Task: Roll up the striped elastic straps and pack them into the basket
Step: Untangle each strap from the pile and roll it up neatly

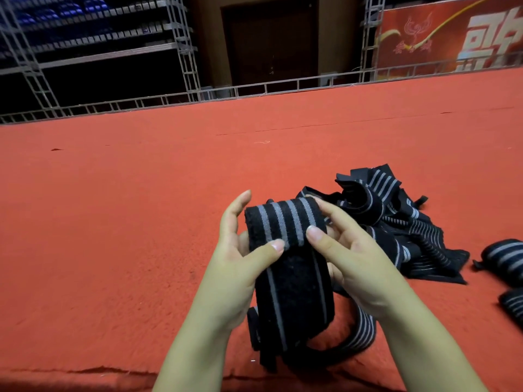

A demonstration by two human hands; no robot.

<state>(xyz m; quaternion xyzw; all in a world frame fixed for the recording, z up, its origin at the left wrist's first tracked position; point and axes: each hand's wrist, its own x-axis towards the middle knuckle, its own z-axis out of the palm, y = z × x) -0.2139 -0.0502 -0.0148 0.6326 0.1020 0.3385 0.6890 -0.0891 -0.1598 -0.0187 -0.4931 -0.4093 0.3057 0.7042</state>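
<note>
Two bare hands hold a black strap with grey stripes (285, 239) at centre frame, above red carpet (141, 193). Left hand (243, 250) and right hand (348, 250) each pinch the partly rolled strap, thumbs on top. At 3 o'clock lies a loose strap pile (396, 222); beyond it, at the right edge, two rolled straps (503, 258).

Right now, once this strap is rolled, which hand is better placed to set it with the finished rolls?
Right hand, probably: the rolled straps and loose pile lie on its side, while the left hand would have to cross over. Both now hold the strap.
</note>
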